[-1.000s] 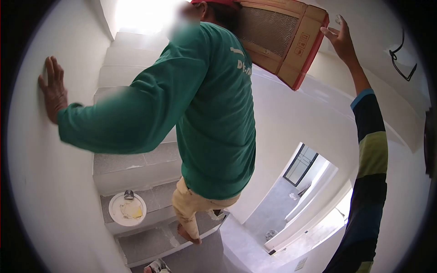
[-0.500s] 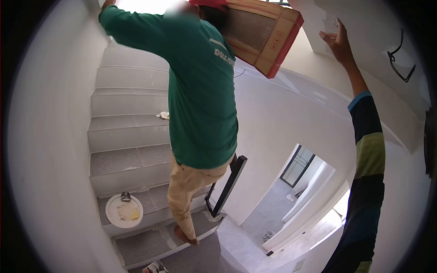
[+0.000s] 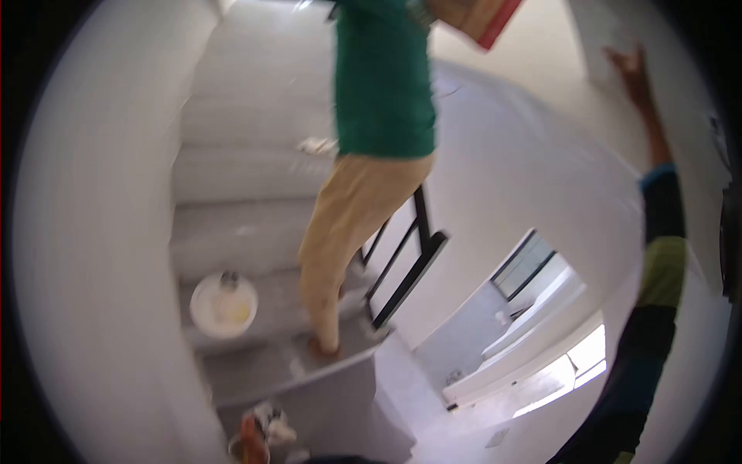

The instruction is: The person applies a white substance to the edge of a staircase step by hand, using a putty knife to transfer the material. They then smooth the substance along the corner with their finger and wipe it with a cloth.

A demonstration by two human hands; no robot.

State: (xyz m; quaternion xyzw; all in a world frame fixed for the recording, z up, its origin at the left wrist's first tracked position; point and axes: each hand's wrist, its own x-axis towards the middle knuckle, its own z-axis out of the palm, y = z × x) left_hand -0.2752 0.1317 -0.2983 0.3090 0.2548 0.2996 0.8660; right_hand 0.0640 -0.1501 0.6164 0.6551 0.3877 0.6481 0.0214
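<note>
My right hand (image 3: 635,73) is raised at the upper right, its fingers spread with nothing in them, and overlaps the pale wall (image 3: 603,116) in this view. The arm wears a striped sleeve (image 3: 661,271) of dark blue and green. My left hand is out of view. Ahead on the stairs stands a person in a green shirt (image 3: 386,85) and tan trousers (image 3: 332,209), back turned and barefoot. Beside that person's upper body shows a corner of a cardboard box (image 3: 471,19) with a red edge; the rest is cut off by the frame.
Grey stairs (image 3: 255,240) climb between the left wall (image 3: 100,232) and a black railing (image 3: 410,282). A round white lid (image 3: 202,309) with smears lies on a step. White rags (image 3: 276,425) and a reddish-brown thing (image 3: 251,441) sit at the bottom. A doorway (image 3: 464,332) shows lower right.
My view has tilted down and blurred. The person and box now sit higher in the frame, the box mostly cut off. My right hand stays raised, further to the right.
</note>
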